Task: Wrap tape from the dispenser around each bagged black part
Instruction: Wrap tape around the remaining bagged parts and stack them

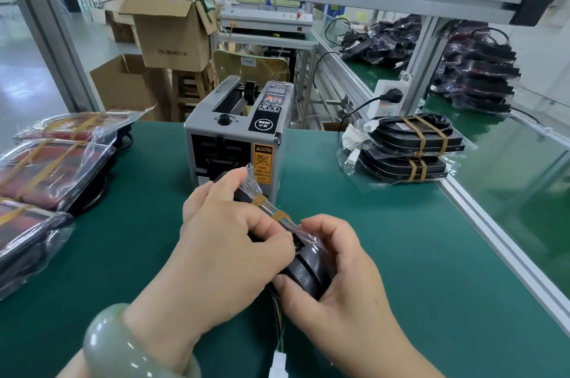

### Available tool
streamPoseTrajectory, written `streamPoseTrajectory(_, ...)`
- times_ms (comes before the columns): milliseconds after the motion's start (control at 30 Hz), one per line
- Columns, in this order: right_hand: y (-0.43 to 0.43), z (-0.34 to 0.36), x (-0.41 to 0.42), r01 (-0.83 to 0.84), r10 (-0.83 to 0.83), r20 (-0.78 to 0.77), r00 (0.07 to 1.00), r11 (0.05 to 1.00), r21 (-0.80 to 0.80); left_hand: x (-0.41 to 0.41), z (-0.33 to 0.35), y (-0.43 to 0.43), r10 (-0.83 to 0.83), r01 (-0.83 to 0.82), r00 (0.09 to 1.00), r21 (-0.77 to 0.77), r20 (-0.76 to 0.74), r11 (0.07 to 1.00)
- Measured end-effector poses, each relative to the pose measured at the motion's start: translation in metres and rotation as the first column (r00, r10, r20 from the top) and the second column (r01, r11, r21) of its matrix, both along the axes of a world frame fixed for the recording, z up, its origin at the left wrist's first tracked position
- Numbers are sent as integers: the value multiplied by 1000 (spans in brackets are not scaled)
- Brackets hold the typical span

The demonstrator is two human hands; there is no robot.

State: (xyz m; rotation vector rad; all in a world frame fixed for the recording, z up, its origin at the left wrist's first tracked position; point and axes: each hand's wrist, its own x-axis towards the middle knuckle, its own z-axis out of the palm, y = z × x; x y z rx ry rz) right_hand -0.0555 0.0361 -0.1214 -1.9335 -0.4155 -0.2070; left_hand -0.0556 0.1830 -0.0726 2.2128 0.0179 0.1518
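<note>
A bagged black part (308, 269) is held on edge above the green mat, just in front of the grey tape dispenser (237, 134). My left hand (228, 236) grips its upper left side and my right hand (336, 273) grips its lower right end. Two strips of amber tape (282, 215) cross the part's top edge. Thin wires with a white connector (279, 362) hang from the part. Two taped bagged parts (413, 146) are stacked at the right. Several taped bagged parts (52, 168) with red faces lie at the left.
The green mat (401, 254) ends at an aluminium rail (505, 242) on the right. A power strip (388, 100) and cable sit behind the right stack. More bagged parts (475, 69) pile up on the far bench. Cardboard boxes (172, 38) stand behind the table.
</note>
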Motion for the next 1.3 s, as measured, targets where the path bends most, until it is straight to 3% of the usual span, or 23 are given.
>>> streamPoseTrajectory(433,-1,3,-2,-52,53,-8,999,996,70,-4,-4,-7,57,-59,996,25,66,998)
streamPoseTrajectory(667,7,3,2,95,-66,-147,987,975,201,-6,-4,-9,51,-52,997,25,62,998)
streamPoseTrajectory(900,11,4,7,109,3,-294,956,925,364,-4,-8,-4,40,-43,993,23,108,999)
streamPoseTrajectory(1033,11,5,6,114,11,-330,944,927,357,3,-9,4,141,-130,973,-69,185,989)
streamPoseTrajectory(1167,8,5,7,130,-6,-332,943,927,351,4,-18,-2,52,-66,969,48,242,997)
streamPoseTrajectory(1300,7,3,8,116,-17,-296,955,940,321,12,-17,-2,120,-123,966,-3,229,992)
